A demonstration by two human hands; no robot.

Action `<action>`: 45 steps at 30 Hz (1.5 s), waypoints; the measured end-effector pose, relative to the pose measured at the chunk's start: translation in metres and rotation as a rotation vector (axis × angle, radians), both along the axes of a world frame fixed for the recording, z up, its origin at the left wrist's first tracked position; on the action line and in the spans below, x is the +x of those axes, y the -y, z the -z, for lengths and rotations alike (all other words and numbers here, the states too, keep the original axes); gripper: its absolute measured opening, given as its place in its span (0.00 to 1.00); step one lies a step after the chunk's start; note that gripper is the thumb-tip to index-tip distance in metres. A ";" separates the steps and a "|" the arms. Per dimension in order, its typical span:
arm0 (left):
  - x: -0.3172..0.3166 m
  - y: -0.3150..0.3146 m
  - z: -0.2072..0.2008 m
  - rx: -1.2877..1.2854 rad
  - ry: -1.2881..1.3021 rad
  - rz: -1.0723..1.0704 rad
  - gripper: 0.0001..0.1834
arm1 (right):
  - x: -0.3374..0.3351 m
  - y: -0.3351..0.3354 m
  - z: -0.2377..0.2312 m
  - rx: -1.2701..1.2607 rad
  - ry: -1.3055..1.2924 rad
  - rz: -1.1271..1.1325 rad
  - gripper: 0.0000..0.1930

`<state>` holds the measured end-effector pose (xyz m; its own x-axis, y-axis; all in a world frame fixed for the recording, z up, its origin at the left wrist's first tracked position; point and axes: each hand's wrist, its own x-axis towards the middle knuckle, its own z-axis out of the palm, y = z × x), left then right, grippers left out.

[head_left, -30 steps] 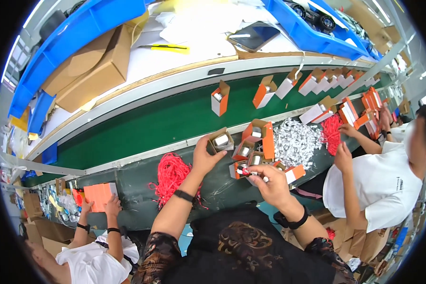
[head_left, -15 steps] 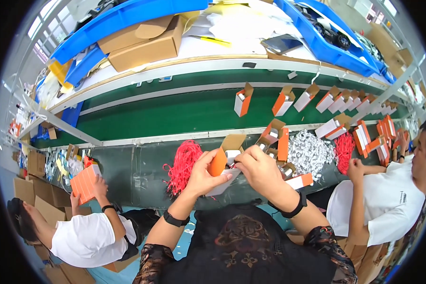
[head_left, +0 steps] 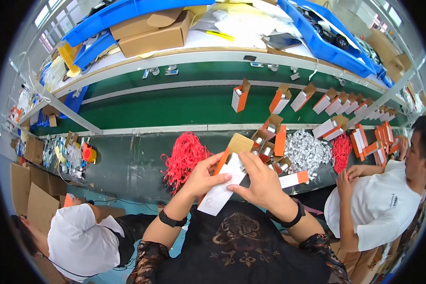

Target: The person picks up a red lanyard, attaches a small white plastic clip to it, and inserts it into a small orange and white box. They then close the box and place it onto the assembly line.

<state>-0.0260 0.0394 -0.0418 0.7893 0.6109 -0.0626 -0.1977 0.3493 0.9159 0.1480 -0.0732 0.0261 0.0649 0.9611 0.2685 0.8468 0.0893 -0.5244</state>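
A small white and orange carton [head_left: 217,193] with a raised brown flap tilts in front of my chest. My left hand [head_left: 204,176] grips its left side, thumb across the white face. On the other side, my right hand [head_left: 260,182] has its fingers at the open top and its thumb against the white face; what lies under those fingers is hidden. Left of the carton is a heap of red cords [head_left: 187,156]. Several open cartons with silvery pieces inside [head_left: 266,150] stand just beyond my right hand, and a white and orange carton [head_left: 291,180] lies beside it.
Silvery small parts [head_left: 310,154] and another red cord bundle [head_left: 341,154] lie to the right. Open cartons [head_left: 279,99] line the green belt [head_left: 165,106]. A shelf [head_left: 199,53] with blue bins crosses above. Co-workers in white shirts sit left [head_left: 83,236] and right [head_left: 383,203].
The carton has come closer to my body, its white face now turned up, and my right hand has shifted onto its side. The co-worker at left has turned away from the table with an orange box.
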 end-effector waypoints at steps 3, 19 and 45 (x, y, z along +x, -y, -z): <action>-0.002 0.003 -0.003 -0.198 -0.166 0.085 0.39 | 0.016 -0.005 0.017 -0.130 -0.212 -0.027 0.39; -0.023 0.047 -0.002 -0.114 0.318 0.022 0.57 | 0.043 0.006 0.101 -0.439 -1.720 0.012 0.41; -0.019 0.040 -0.019 0.567 0.116 -0.559 0.40 | 0.050 0.002 0.098 -0.321 -1.702 -0.078 0.24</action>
